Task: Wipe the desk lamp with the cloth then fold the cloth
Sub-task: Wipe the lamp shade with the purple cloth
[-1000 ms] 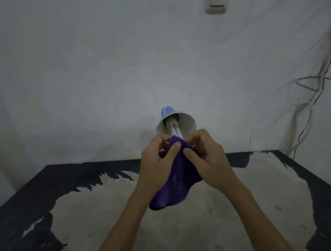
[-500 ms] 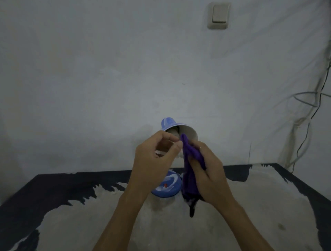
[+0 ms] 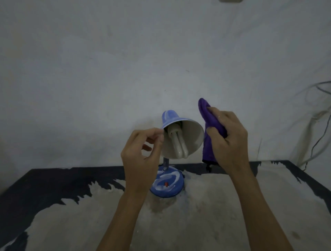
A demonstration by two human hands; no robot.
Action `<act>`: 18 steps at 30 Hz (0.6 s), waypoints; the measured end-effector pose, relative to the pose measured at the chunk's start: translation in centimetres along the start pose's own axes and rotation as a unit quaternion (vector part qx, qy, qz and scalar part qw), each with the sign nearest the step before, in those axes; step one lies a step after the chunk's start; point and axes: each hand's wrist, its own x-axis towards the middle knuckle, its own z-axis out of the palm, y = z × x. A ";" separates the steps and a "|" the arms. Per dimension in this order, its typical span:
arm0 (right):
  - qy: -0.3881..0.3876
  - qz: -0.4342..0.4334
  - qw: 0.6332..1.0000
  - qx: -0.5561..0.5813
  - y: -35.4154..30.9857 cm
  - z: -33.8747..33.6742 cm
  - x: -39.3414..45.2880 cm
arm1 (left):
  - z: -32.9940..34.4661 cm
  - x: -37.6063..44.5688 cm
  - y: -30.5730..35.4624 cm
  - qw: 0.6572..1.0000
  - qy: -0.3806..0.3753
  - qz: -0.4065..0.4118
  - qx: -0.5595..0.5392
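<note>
A blue desk lamp (image 3: 186, 141) stands on the table, its round base (image 3: 167, 186) at the back and its white-lined shade tilted toward me with the bulb showing. My left hand (image 3: 141, 161) is at the shade's left rim, thumb and forefinger pinched on its edge. My right hand (image 3: 227, 139) is raised just right of the shade and grips a bunched purple cloth (image 3: 207, 121). The cloth sticks up above my fingers and hangs down below them, close to the shade's right rim.
The table (image 3: 197, 224) is worn pale in the middle with black paint along its edges, and it stands against a grey wall. Cables (image 3: 320, 129) hang down the wall at the far right. A switch plate (image 3: 231, 0) shows at the top edge.
My hands have parted from in front of the lamp. The right hand carried the cloth up and to the right, the left went to the shade's rim, and the lamp is now fully uncovered.
</note>
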 end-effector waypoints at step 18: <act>-0.050 -0.036 0.997 0.051 1.3 1.6 -4.7 | -1.8 -2.0 -2.6 1.000 -0.004 -0.013 0.009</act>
